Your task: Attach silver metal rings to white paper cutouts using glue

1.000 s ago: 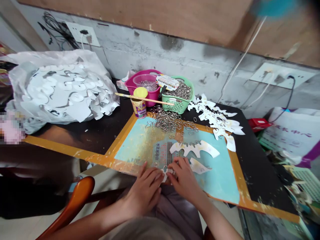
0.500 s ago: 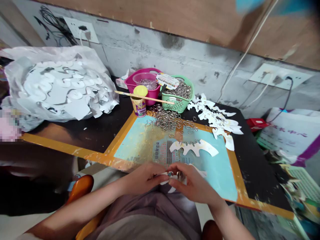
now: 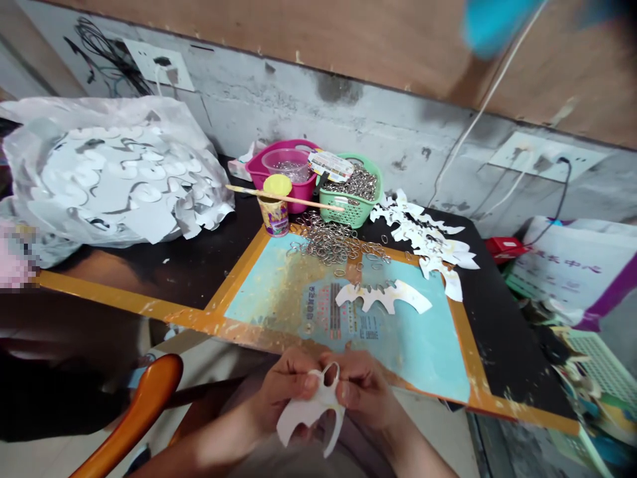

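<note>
The left hand (image 3: 284, 392) and right hand (image 3: 361, 392) had moved back from their earlier position over the lower edge of the blue board (image 3: 423, 358). Both hands were closed in a pinch on a white cut-out (image 3: 311, 415), with a metal ring (image 3: 332, 373) at its upper end between them. The white cut-out was now raised clear of the board, just above the person's lap. A second cut-out (image 3: 383, 297) lay flat on the board, below the loose rings (image 3: 333, 243).
</note>
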A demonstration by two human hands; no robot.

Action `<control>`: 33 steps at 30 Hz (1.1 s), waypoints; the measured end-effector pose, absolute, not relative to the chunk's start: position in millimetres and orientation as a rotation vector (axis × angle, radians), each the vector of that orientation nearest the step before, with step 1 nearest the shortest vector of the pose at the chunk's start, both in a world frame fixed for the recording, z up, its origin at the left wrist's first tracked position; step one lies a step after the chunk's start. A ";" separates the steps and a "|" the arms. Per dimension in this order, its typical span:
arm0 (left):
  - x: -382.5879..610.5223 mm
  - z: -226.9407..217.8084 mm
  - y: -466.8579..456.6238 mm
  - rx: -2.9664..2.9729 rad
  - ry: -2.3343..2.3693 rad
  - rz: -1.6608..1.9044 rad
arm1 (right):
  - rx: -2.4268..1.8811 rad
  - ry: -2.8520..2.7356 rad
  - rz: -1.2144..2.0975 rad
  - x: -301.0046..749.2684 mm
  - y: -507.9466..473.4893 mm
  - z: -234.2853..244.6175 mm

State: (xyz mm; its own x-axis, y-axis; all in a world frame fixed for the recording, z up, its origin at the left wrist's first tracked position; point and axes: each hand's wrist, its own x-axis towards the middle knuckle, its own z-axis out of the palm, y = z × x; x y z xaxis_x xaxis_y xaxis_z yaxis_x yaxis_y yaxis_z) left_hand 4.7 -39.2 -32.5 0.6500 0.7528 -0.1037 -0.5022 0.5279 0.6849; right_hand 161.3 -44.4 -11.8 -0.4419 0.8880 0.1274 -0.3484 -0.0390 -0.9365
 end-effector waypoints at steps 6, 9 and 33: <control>-13.8 -9.6 -14.7 0.755 0.426 0.586 | -0.777 -1.266 1.699 164.3 -47.4 -8.2; -20.2 7.6 -2.5 0.989 0.495 0.480 | -0.816 -1.337 1.630 167.3 -46.3 -1.3; -16.5 -1.2 7.4 1.123 0.539 0.513 | -0.928 -1.386 1.619 177.1 -36.4 5.9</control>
